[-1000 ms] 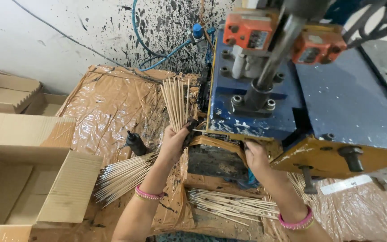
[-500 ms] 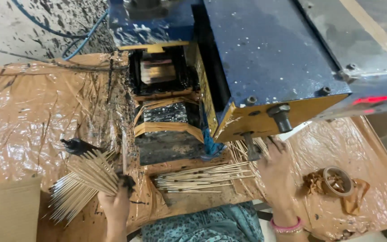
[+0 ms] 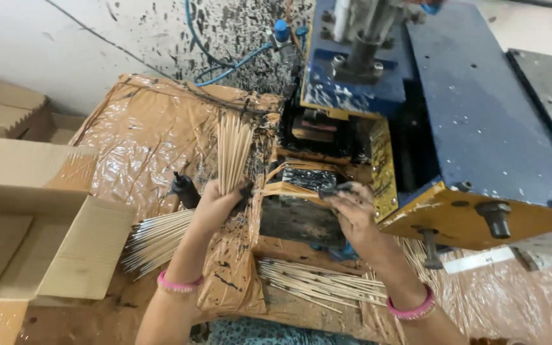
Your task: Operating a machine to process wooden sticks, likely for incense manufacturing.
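Since the earlier frame our view had swung back up and left, and our left hand (image 3: 217,203) had lifted its bundle of thin wooden sticks (image 3: 232,153) from low at the near left to an upright hold just left of the machine's mouth; our right hand (image 3: 352,211) had come up from the near side to that mouth.

The blue and yellow machine (image 3: 480,134) filled the far right. Left of it, brown plastic sheeting (image 3: 148,134) covered the work surface, and open cardboard boxes (image 3: 39,217) sat at the left edge. A loose heap of sticks (image 3: 158,239) lay near the left forearm, and a second heap of sticks (image 3: 314,284) lay near, between our two arms.

Our left hand was closed round the lower end of the bundle, sticks fanning upward. Our right hand's ink-stained fingers (image 3: 343,190) were pinched narrow at the orange feed slot (image 3: 292,190), touching it; we could not tell whether they held anything. A pink bangle (image 3: 177,283) circled the left wrist, and another pink bangle (image 3: 410,310) circled the right.
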